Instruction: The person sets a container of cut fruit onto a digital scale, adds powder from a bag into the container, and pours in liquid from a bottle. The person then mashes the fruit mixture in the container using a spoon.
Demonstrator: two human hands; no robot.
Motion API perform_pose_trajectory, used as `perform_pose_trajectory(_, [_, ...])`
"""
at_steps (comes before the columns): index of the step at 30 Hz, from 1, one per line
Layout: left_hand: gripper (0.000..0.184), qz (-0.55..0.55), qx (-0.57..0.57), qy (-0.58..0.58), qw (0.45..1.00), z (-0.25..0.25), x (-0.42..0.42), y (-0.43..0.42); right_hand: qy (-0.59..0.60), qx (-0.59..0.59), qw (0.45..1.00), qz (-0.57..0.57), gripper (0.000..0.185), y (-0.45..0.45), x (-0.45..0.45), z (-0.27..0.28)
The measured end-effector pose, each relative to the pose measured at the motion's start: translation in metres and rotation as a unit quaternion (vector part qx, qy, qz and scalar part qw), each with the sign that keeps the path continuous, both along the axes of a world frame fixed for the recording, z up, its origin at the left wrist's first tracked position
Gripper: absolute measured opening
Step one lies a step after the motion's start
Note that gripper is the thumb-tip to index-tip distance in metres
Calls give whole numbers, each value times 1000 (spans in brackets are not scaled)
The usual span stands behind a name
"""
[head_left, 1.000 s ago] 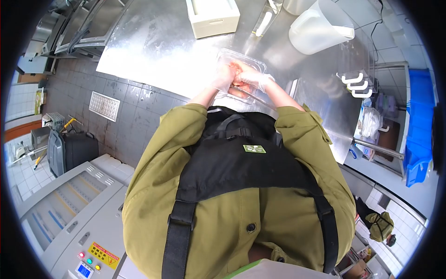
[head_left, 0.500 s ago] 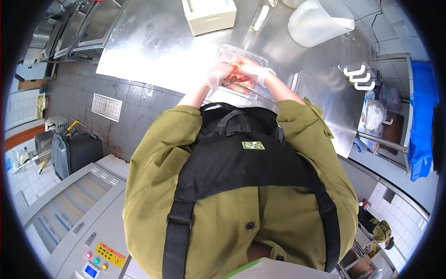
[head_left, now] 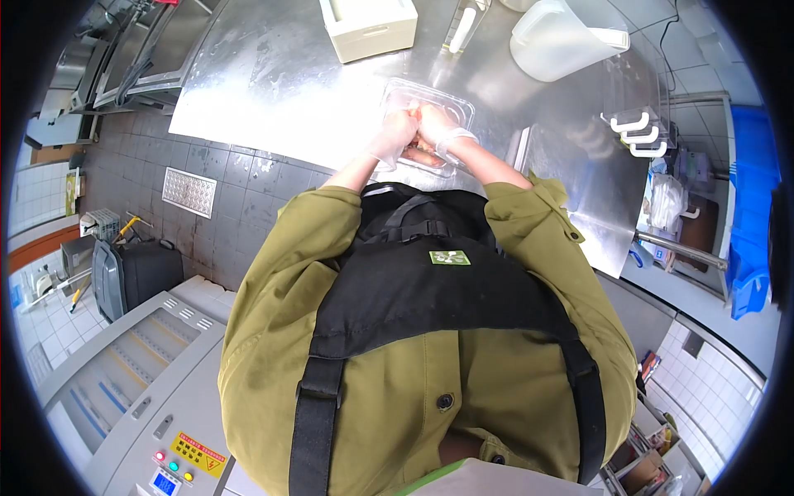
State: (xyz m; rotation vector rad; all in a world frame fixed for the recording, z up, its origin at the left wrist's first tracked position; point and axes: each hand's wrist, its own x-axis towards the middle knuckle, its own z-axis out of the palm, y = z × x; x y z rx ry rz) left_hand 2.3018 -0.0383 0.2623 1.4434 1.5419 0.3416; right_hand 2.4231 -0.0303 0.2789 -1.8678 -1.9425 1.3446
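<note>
A clear plastic tray sits on the steel table in front of me, with pieces of raw reddish meat in it. My left hand, in a see-through glove, is inside the tray with its fingers closed on meat. Close against it, my right hand, gloved too, is closed with its fingertips meeting those of the left. A bit of the meat shows between the two hands; the backs of the hands hide most of it. More pieces lie at the tray's near end, below my wrists.
On the steel table stand a cream-coloured box, a narrow clear container with a white handle and a large translucent jug. White hooked handles stick out at the right edge. A grey control cabinet is behind my left side.
My hands have come together over the tray, the right one moving left, and cover more of the meat. A person seen at the lower right earlier is out of sight now.
</note>
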Motion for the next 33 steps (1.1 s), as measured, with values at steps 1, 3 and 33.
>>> perform_pose_trajectory(1, [32, 15, -52, -81, 995, -1, -2, 0, -21, 28, 999, 8, 27, 1, 0, -4])
perform_pose_trajectory(3, [30, 44, -150, -240, 958, -1, -4, 1, -65, 86, 994, 24, 25, 4, 1, -11])
perform_pose_trajectory(33, [27, -19, 51, -20, 998, -32, -23, 8, -2, -29, 993, 113, 24, -7, 0, 28])
